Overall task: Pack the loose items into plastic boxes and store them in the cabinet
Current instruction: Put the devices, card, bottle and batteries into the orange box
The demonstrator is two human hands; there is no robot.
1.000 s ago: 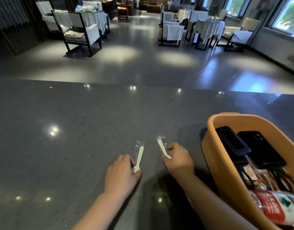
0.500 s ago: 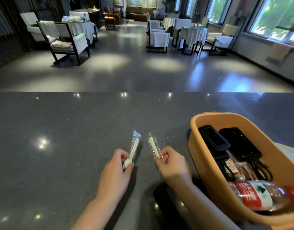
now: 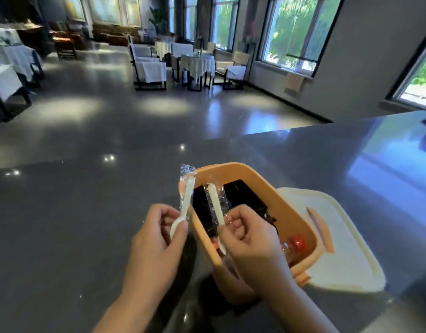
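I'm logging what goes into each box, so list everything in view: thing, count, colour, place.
Wrapped plastic spoons: two, white in clear wrappers, one in each hand, the right one over the box.
Open plastic box: one, orange, on the counter.
Flat devices: two, black, inside the box.
Bottle with red cap: one, clear, inside the box.
Box lid: one, cream with orange clips, under the box's right side.
Stone counter: one, dark grey.
Dining tables and chairs: several, white-draped, across the room.
Left hand: pinches one spoon.
Right hand: pinches the other.
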